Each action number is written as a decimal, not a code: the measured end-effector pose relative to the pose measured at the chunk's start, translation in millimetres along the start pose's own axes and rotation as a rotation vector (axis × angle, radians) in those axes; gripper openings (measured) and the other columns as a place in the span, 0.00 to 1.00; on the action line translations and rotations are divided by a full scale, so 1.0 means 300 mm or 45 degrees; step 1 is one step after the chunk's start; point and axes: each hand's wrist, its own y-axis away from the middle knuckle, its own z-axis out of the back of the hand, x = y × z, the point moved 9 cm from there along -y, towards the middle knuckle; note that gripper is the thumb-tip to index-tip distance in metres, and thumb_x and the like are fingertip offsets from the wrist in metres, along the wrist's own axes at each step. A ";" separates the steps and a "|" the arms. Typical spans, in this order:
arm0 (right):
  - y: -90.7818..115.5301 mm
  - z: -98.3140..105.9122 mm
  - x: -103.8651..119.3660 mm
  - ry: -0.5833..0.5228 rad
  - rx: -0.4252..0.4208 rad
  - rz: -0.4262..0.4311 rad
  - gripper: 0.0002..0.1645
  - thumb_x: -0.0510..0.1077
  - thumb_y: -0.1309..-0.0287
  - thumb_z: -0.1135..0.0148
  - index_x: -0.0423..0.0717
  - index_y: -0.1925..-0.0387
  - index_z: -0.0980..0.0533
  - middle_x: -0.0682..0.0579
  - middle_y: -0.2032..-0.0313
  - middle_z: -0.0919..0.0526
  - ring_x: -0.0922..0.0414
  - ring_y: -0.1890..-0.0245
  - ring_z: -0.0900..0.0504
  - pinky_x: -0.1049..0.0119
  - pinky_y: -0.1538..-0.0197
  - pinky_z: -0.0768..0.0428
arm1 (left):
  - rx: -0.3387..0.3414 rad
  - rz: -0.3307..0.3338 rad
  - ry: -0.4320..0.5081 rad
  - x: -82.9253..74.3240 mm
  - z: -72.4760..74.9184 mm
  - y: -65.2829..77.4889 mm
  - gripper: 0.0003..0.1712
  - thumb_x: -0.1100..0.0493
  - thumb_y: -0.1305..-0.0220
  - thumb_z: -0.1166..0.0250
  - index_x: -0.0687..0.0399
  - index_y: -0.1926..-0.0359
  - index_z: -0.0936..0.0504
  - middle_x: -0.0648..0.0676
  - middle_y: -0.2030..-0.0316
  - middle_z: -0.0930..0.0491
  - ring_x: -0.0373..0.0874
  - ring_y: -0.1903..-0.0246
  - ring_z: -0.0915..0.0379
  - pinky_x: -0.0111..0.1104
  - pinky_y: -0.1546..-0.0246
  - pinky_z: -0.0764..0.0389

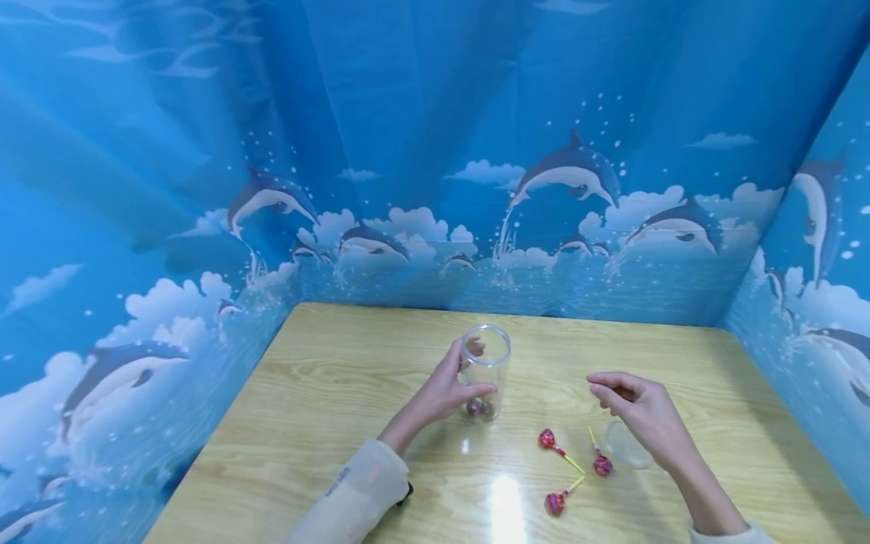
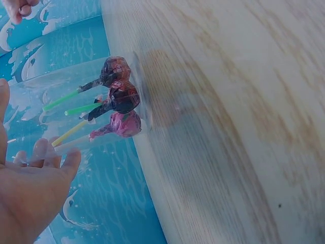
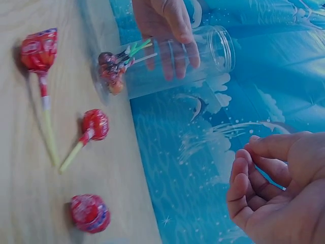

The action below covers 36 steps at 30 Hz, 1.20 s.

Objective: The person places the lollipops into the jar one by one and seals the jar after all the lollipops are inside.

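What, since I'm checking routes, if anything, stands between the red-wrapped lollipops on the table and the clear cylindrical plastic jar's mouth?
Nothing visible: the jar is lidless, and the left hand grips it below the rim.

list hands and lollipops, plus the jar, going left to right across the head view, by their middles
Left hand, clear jar, two red lollipops one nearer than the other, third lollipop, right hand.
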 end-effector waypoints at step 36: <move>0.161 -0.216 -0.130 0.255 -0.079 -0.123 0.11 0.32 0.45 0.27 0.34 0.59 0.15 0.54 0.70 0.14 0.61 0.70 0.18 0.71 0.68 0.18 | -0.019 0.004 0.008 0.005 0.000 -0.001 0.52 0.57 0.42 0.21 0.53 0.23 0.42 0.59 0.30 0.30 0.53 0.29 0.35 0.49 0.25 0.38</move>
